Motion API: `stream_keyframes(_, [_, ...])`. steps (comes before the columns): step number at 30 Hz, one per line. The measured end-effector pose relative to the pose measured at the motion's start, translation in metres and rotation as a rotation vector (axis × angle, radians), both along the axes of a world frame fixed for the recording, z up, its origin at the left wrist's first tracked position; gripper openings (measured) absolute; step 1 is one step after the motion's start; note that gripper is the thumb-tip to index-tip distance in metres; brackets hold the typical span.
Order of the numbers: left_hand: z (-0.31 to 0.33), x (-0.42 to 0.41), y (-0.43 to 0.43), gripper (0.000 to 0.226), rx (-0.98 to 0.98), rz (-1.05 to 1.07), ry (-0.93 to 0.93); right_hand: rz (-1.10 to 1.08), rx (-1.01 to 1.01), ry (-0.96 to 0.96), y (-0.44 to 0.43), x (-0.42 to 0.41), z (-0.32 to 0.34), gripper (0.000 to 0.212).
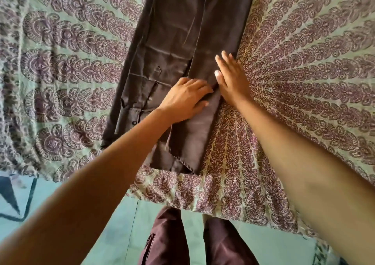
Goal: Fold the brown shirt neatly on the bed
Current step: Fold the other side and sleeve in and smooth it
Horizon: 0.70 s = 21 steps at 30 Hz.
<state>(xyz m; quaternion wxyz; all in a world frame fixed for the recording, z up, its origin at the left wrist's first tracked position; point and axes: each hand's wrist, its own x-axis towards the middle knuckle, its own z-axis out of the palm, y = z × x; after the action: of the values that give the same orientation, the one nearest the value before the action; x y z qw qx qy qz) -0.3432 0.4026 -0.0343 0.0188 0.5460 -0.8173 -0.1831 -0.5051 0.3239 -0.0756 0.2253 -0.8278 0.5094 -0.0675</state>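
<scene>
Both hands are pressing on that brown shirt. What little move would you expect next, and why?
Probably sliding both palms toward the hem. The brown shirt is already a narrow strip, and the left hand and right hand lie flat beside its lengthwise fold, where creases remain.

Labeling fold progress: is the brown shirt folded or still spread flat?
Partly folded: the dark brown satin shirt lies as a long strip, right side lapped over its middle, both hands flat on it.

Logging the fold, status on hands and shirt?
Left hand and right hand both flat, open, pressing the brown shirt. Shirt in a long strip on the bed. Nothing in the way.
</scene>
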Motion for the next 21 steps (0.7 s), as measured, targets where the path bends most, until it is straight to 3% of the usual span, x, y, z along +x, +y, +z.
stream_keyframes(2, [-0.021,0.005,-0.018,0.059,0.008,-0.238,-0.079,0.081,0.032,0.119,-0.018,-0.002,-0.002,0.052])
stream_keyframes(5, [-0.047,0.012,-0.001,0.067,0.0,-0.348,-0.16,0.171,0.051,0.294,-0.026,-0.008,-0.005,0.057])
stream_keyframes(10, [-0.058,0.027,0.122,0.062,-0.04,-0.733,-0.06,0.201,0.025,0.384,-0.022,-0.008,-0.002,0.058])
stream_keyframes(13, [-0.053,0.034,0.136,0.063,-0.043,-0.875,0.011,0.193,0.016,0.416,-0.019,-0.007,0.004,0.058])
stream_keyframes(15, [-0.045,0.028,0.108,0.063,-0.071,-0.806,0.004,0.191,0.0,0.417,-0.014,-0.009,0.004,0.058])
stream_keyframes(18, [-0.04,0.017,0.044,0.062,-0.054,-0.539,-0.031,0.162,0.008,0.399,-0.006,-0.01,0.0,0.062])
stream_keyframes(21, [-0.051,0.018,0.027,0.061,-0.044,-0.543,-0.124,0.146,0.028,0.394,-0.005,-0.01,-0.003,0.069])
